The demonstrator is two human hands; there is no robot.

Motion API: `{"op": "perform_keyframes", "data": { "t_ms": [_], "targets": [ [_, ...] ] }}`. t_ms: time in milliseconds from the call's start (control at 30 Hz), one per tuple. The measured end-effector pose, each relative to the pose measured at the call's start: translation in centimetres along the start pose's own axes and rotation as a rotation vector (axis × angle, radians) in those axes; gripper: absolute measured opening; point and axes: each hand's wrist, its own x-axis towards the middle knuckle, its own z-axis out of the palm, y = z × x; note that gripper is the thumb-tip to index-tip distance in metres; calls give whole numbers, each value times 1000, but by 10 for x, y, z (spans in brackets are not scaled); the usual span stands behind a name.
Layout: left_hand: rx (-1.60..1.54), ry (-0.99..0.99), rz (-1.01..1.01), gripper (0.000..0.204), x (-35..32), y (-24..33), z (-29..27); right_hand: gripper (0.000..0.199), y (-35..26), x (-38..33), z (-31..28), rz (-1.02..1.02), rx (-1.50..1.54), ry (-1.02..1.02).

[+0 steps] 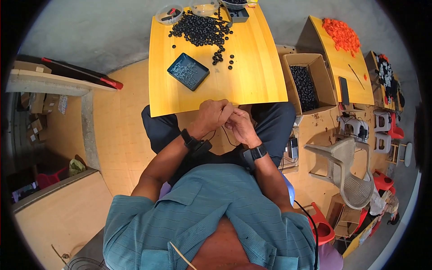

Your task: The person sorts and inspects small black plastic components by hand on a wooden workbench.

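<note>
1. A seated worker brings both hands together just off the near edge of a yellow table [252, 85], over the lap. The left hand [211, 116] is curled closed, fingers folded in toward the right hand [240, 126], whose fingertips pinch against it. Whatever small piece sits between them is hidden by the knuckles; I cannot tell what it is.

2. A thin black cord [225, 135] hangs in a loop below the hands. Both wrists carry black bands, the left band [191, 140] bulkier than the right band [257, 152].

3. At the far end of the table lies a pile of black rings [200, 29], with a few strays rolled toward the right. The stock is within a forward reach, yet clear of the bare near half of the table.

4. A dark tray [188, 71] of small pale parts lies left of centre, between the pile and the hands, angled toward the worker, seemingly for easy picking.

5. Clear bowls [168, 14] line the far edge, well away from the hands.

6. Right of the table stands an open carton [308, 81] of black pieces on the floor, close enough to drop into or draw from without rising.

7. Farther right, a second table [333, 67] holds a heap of orange parts [342, 33]; a beige chair [346, 166] stands empty near it.
</note>
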Motion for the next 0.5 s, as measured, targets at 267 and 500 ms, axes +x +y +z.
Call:
{"op": "perform_keyframes", "data": {
  "t_ms": [267, 500],
  "targets": [
    [-304, 141, -92, 29, -3, -4, 20, 14, 5, -3, -1, -45, 27, -3],
    [-354, 44, -133, 26, -9, 2, 5, 19, 6, -3, -8, 11, 72, -39]
  ]
}}
